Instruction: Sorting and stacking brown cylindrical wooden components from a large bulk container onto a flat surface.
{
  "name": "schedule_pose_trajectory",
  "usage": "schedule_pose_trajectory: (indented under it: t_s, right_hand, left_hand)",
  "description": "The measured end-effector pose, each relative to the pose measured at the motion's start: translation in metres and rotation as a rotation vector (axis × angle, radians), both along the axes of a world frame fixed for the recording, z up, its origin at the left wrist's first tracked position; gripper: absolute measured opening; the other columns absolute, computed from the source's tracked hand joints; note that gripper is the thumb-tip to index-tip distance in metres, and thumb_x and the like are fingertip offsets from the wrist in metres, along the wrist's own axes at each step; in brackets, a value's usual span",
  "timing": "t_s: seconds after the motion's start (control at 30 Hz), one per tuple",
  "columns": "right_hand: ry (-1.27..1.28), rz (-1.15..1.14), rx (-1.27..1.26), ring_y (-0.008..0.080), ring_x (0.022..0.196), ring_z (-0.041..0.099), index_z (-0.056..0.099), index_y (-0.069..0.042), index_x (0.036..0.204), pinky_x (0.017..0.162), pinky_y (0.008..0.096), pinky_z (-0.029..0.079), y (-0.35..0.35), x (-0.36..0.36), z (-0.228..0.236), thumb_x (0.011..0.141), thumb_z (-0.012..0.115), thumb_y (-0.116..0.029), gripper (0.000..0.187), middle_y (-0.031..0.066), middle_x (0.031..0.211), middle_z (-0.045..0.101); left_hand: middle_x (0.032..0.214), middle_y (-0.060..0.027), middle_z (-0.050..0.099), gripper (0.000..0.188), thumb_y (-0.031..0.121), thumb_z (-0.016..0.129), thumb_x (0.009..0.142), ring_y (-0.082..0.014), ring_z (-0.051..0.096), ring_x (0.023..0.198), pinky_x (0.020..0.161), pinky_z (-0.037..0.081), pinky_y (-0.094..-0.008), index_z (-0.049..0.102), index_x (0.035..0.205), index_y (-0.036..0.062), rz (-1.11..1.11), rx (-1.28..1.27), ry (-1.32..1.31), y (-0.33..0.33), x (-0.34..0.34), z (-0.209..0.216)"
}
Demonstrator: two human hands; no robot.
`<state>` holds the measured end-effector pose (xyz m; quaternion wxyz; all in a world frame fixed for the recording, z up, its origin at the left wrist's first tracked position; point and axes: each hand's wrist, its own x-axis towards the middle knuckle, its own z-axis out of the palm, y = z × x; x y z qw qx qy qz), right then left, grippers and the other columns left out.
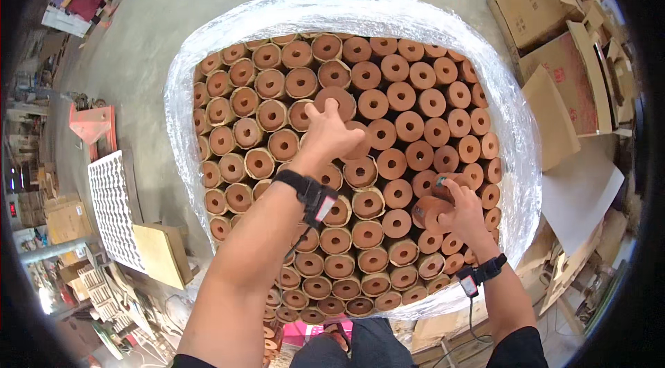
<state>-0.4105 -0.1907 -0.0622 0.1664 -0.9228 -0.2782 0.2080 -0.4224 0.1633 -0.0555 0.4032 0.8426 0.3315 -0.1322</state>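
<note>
Below me, rows of reddish-brown hollow cylinders (373, 103) stand on end, tightly packed, each with a round hole in its top. Near the middle of the stack is my left hand (332, 134). Its fingertips press into a cylinder (339, 96) whose hole they hide, and its thumb lies on a second cylinder beside it (358, 152). Over at the right side, my right hand (465, 213) grips a pair of cylinders with thumb and finger: a tilted one (431, 214) showing its side, and another (439, 191) just beyond it. Both wrists wear black straps with small devices.
Clear plastic wrap (332, 7) surrounds the stack. Cardboard boxes (533, 1) and loose sheets stand to the right. On the left are a white patterned panel (111, 208), a board (161, 256) and a red metal piece (92, 124). Another person (80, 4) is at far left.
</note>
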Motion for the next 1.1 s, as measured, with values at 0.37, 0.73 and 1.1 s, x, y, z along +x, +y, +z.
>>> schedule_pose_trajectory:
  t_s: [0.37,0.73,1.1]
  right_hand:
    - [0.142,0.013,0.101,0.0376,0.114,0.056,0.050,-0.009,0.135,0.099,0.0445,0.047,0.009,0.008,0.003,0.070,0.067,-0.005,0.068,0.0182,0.123,0.058]
    - [0.338,0.072,0.096,0.0271,0.128,0.051,0.046,-0.004,0.136,0.110,0.0362,0.039,-0.015,0.008,-0.013,0.075,0.057,0.006,0.062,0.0130,0.137,0.049]
    - [0.229,0.775,-0.166,0.0311,0.126,0.051,0.042,-0.004,0.141,0.104,0.0411,0.043,0.086,-0.277,0.086,0.077,0.068,-0.002,0.069,0.0165,0.138,0.049]
  left_hand:
    - [0.109,-0.0374,0.056,0.061,0.009,0.058,0.078,-0.0515,0.055,0.107,0.089,0.046,-0.0544,0.040,0.136,0.0033,0.281,0.022,-0.207,-0.032,-0.038,-0.022]
    - [0.120,-0.0266,0.054,0.069,0.014,0.067,0.075,-0.0440,0.054,0.114,0.095,0.048,-0.0465,0.042,0.138,0.0037,0.596,-0.348,-0.215,-0.164,-0.440,0.112]
    - [0.118,-0.0279,0.055,0.070,0.005,0.068,0.071,-0.0459,0.057,0.108,0.092,0.050,-0.0486,0.041,0.136,-0.0042,1.385,-0.210,0.039,-0.374,-0.770,0.114]
